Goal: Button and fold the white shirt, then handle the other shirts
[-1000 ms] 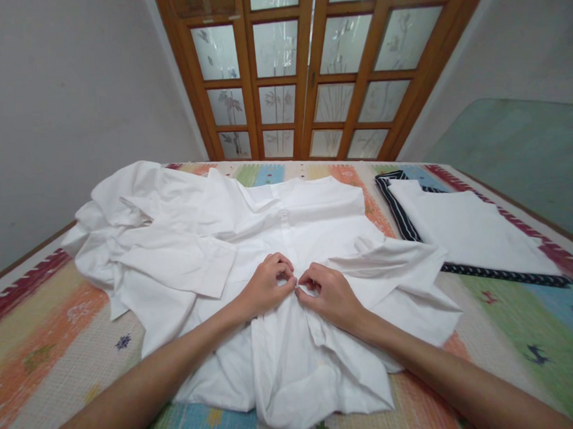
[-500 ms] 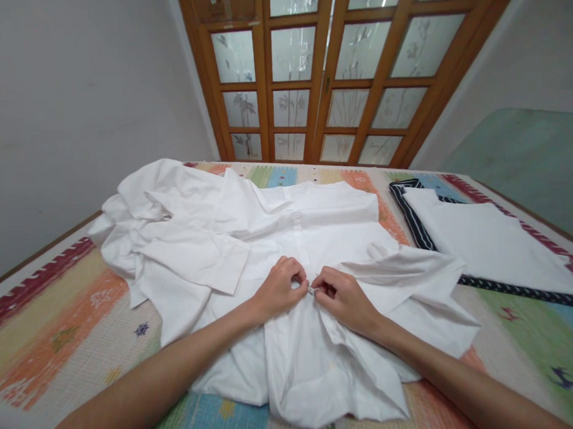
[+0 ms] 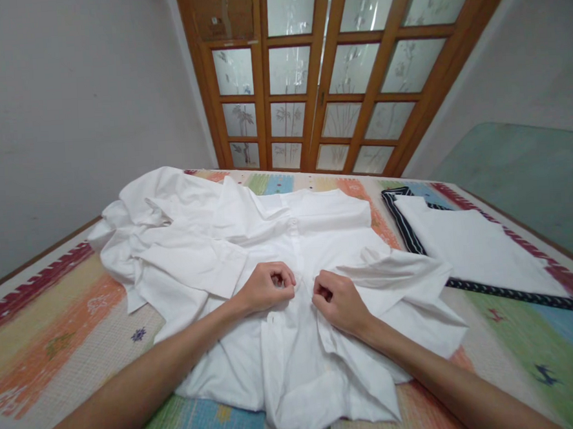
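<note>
A white shirt [image 3: 331, 231] lies spread out on the patterned cloth, its button strip running down the middle and its sleeves loosely folded at both sides. My left hand [image 3: 271, 285] is over the middle of the shirt, thumb and fingertips pinched on the fabric near the button strip. Just to its right, my right hand [image 3: 339, 300] is closed too, pinching the shirt's other front edge. A narrow gap separates the two hands. The lower front of the shirt hangs in creases below them.
On the right lies a folded white garment [image 3: 477, 248] over a black one with white stripes [image 3: 406, 223]. The colourful patterned cloth [image 3: 74, 318] covers the table. Behind it stand wooden doors with glass panes [image 3: 288, 117]. A pale green panel [image 3: 531, 167] leans at the right wall.
My hands have drawn apart; they met at the button strip before, and now a gap lies between them. The left hand moved slightly left. The camera view has tilted upward a little.
</note>
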Demonstrator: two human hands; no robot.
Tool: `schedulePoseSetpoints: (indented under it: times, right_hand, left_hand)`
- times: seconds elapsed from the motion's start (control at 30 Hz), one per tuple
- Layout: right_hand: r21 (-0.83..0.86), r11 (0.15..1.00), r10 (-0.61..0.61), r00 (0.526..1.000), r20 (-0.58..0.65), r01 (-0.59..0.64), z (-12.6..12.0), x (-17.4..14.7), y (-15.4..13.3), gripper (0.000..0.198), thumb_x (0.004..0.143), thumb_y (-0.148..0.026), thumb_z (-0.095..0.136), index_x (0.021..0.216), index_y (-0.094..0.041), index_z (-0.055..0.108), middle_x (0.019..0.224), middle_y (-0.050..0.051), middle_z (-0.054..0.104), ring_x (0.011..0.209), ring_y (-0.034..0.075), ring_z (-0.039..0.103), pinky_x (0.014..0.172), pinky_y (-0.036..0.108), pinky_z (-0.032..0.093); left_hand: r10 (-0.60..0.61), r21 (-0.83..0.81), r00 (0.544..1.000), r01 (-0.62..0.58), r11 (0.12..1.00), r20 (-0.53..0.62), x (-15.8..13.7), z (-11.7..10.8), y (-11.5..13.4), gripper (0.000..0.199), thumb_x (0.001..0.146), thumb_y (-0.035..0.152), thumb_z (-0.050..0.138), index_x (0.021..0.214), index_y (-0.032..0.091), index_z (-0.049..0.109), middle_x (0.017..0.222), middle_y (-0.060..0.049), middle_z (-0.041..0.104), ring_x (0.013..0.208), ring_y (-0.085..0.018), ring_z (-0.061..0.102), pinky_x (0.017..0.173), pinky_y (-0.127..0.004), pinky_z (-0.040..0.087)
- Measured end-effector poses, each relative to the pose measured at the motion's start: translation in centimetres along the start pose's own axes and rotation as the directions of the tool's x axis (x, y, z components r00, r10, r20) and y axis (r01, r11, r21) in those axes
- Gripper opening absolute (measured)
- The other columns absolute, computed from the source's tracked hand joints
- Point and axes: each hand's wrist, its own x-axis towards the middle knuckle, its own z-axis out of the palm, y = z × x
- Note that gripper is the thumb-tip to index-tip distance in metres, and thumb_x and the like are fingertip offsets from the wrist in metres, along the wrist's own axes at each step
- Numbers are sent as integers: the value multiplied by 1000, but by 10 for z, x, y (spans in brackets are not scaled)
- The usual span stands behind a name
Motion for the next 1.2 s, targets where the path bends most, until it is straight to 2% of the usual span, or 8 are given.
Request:
schedulePoseSetpoints:
  times: [0.27, 0.47, 0.6, 0.73, 0.83, 0.97, 1.03, 1.2]
  right_hand:
    - [-290, 957, 35, 984, 173, 17, -9, 16, -5, 20, 80, -29, 54, 64, -18, 55, 62, 0, 56, 58, 14, 50, 59, 25, 30]
    - [-533, 846, 63, 992, 110, 5, -8, 60, 1, 20, 85, -34, 53, 96, -20, 63, 95, 6, 60, 76, 18, 57, 59, 25, 31]
    - [-491, 871, 59, 996, 64, -20, -1, 78, 7, 28, 83, -38, 58, 104, -19, 63, 96, 8, 60, 76, 19, 57, 58, 26, 31]
    - [-401, 916, 5, 1000, 29, 7, 4, 80, 12, 19, 82, -34, 58, 89, -18, 67, 83, 5, 58, 72, 18, 55, 58, 26, 31]
    - [-355, 921, -135, 986, 102, 163, 1, 72, 15, 7, 78, -21, 59, 80, -18, 65, 83, 3, 56, 69, 16, 52, 59, 25, 31]
    - [-259, 885, -303, 902, 308, 386, -4, 60, 17, 5, 73, -15, 59, 72, -19, 62, 78, 1, 55, 64, 13, 49, 58, 24, 30]
    - [-219, 888, -320, 886, 336, 404, -3, 57, 19, 5, 75, -16, 59, 74, -19, 63, 76, 0, 55, 65, 14, 50, 59, 24, 31]
    - [-135, 947, -251, 935, 252, 291, 9, 54, 27, 15, 83, -11, 51, 90, -16, 63, 78, 2, 61, 71, 14, 54, 66, 23, 35]
  left_hand:
    - [7, 148, 1000, -3, 989, -29, -7, -38, 15, 8, 56, 8, 57, 51, 14, 55, 67, -3, 64, 62, -11, 56, 61, -22, 42]
    - [0, 206, 1000, 1, 979, -6, -7, -42, 26, 6, 58, 10, 57, 53, 14, 57, 67, -3, 65, 62, -11, 56, 59, -21, 41]
    - [12, 185, 999, -21, 982, 51, -8, -39, 32, 6, 60, 11, 56, 55, 14, 57, 69, -3, 64, 64, -12, 57, 62, -22, 43]
    - [44, 142, 989, -64, 988, 138, -13, -42, 40, 7, 59, 9, 54, 55, 14, 56, 71, -3, 63, 66, -12, 57, 64, -23, 43]
    - [27, 185, 952, -87, 979, 306, -17, -51, 49, 9, 56, 5, 55, 55, 14, 55, 70, -1, 62, 64, -11, 55, 62, -21, 43]
    - [-127, 424, 863, -108, 899, 489, -17, -59, 57, 9, 55, 6, 58, 55, 16, 56, 62, 2, 61, 57, -11, 53, 57, -20, 40]
    - [-172, 551, 867, -134, 824, 468, -12, -55, 57, 7, 57, 10, 60, 56, 16, 57, 59, 2, 60, 55, -11, 52, 56, -21, 39]
    - [-75, 747, 965, -143, 649, 250, 8, -29, 43, 10, 71, 28, 62, 70, 18, 59, 67, -2, 63, 62, -16, 56, 58, -24, 36]
